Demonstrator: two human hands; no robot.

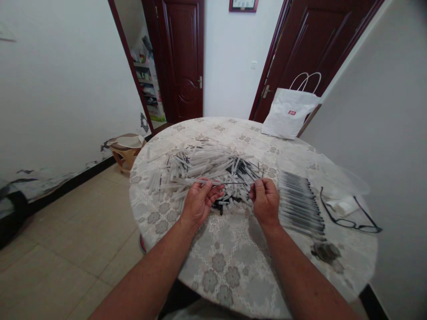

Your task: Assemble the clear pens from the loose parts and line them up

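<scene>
Between thumb and fingers of my left hand (199,200) is a translucent white pen barrel (216,183), lying level. A thin dark pen refill (235,183) runs from the barrel's right end across to my right hand (266,201), whose thumb and fingers pinch its other end. How deep the refill sits in the barrel I cannot tell. Both hands are above the front of a heap of loose pen barrels (210,160). Mixed in are dark refills (248,171) and small pale and black pieces (220,205). Right of my right hand, assembled-looking pens (298,202) lie side by side in a row.
Black-framed glasses (347,223) rest on the round, patterned tablecloth (218,280) at the right, near a crumpled white packet (343,205) and a dark, round object (326,252). A white paper bag (289,113) stands at the back right. A wooden stool (125,153) is left of the table.
</scene>
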